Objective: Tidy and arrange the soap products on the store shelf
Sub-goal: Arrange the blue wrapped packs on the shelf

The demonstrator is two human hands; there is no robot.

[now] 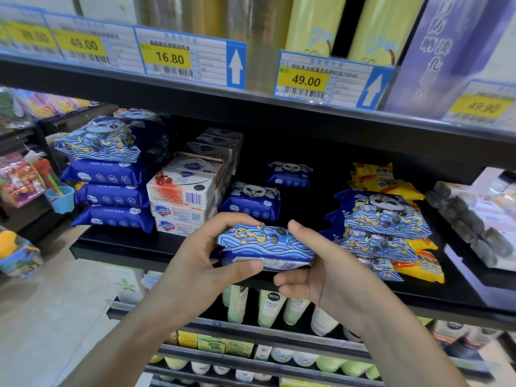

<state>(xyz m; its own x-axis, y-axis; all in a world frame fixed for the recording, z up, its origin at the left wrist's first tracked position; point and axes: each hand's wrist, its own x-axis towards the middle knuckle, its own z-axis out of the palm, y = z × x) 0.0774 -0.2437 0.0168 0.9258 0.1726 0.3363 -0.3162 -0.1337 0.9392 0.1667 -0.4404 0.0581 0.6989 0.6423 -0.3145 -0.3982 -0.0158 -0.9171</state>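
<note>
Blue soap pack (265, 244) pinched between both hands (212, 255); boxed soap stack (181, 202) behind-left.

The black shelf (117, 251) carries blue panda packs (111, 196) stacked at left. White Safeguard soap boxes (181, 202) stand beside them. More panda packs (382, 219) lie right.

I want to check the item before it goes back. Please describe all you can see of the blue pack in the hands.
The blue pack is a soft, glossy wrapper with wave patterns and yellow swirls. It lies roughly flat, in front of the shelf edge. The left hand and the right hand grip its two ends.
</note>
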